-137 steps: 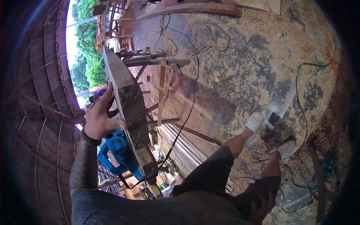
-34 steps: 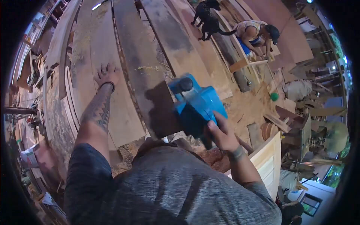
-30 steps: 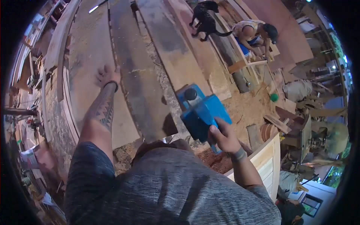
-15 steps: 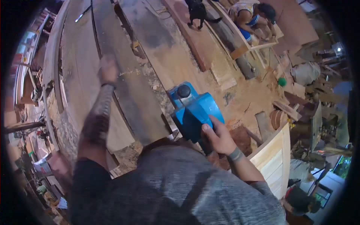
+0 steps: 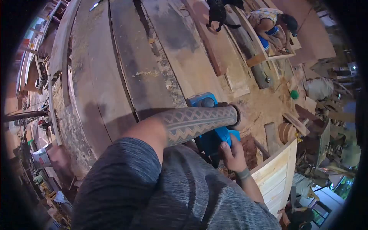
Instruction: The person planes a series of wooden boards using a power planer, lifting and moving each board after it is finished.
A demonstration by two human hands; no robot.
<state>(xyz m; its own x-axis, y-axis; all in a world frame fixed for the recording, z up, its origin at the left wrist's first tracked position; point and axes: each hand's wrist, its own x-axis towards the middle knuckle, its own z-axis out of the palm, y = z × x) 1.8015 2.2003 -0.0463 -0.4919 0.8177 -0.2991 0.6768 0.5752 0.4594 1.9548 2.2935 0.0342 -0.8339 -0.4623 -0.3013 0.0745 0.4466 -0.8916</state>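
The right hand (image 5: pixel 231 152) is wrapped around the rear handle of a blue power planer (image 5: pixel 213 132), fingers closed on it. The planer sits in front of the person's chest, off the near end of the long planks (image 5: pixel 126 65), above sawdust-covered ground (image 5: pixel 264 107). Its black front knob (image 5: pixel 207 102) shows just above the forearm.

The left forearm (image 5: pixel 195 122), tattooed with a zigzag band, crosses over the planer from left to right and hides most of its body. The left hand (image 5: pixel 242 115) lies past the planer's far side, blurred; a dark wristband (image 5: pixel 236 115) shows at the wrist. Whether that hand grips anything cannot be told.

The planks run away from the person toward the top edge of the view, side by side, with a dark stained patch on one. At the far end of the planks another person (image 5: pixel 274 23) bends over a wooden frame (image 5: pixel 264 57); a black dog (image 5: pixel 218 13) stands beside. A pale wooden crate (image 5: pixel 278 178) stands just right of the right arm.
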